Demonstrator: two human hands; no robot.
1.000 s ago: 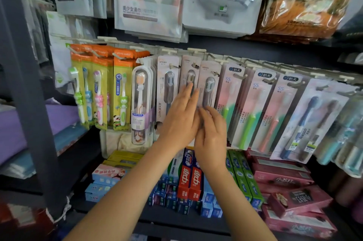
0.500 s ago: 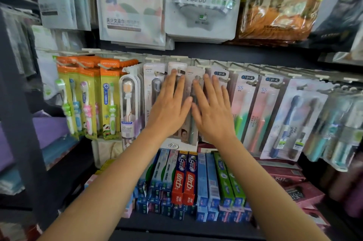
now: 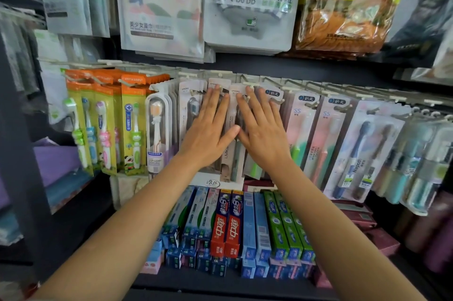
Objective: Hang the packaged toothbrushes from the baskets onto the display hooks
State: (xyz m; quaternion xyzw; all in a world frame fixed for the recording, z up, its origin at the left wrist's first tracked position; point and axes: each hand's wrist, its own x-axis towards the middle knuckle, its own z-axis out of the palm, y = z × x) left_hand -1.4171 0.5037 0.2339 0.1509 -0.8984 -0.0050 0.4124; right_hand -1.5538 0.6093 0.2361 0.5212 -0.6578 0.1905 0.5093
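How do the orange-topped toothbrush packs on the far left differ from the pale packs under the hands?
The orange-topped packs are yellow-green cards holding bright character-handled brushes; the pale packs are pinkish-white with dark brushes. The orange-topped packs hang untouched; the left hand and right hand press flat on the pale packs. Both hang from hooks.

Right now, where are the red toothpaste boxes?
In the head view, the red toothpaste boxes stand on the lower shelf at centre, between the pale blue boxes and the blue boxes, below the left hand.

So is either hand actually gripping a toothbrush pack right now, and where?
Neither grips anything. The left hand and right hand lie flat, fingers straight, pressing the fronts of the hanging pale toothbrush packs.
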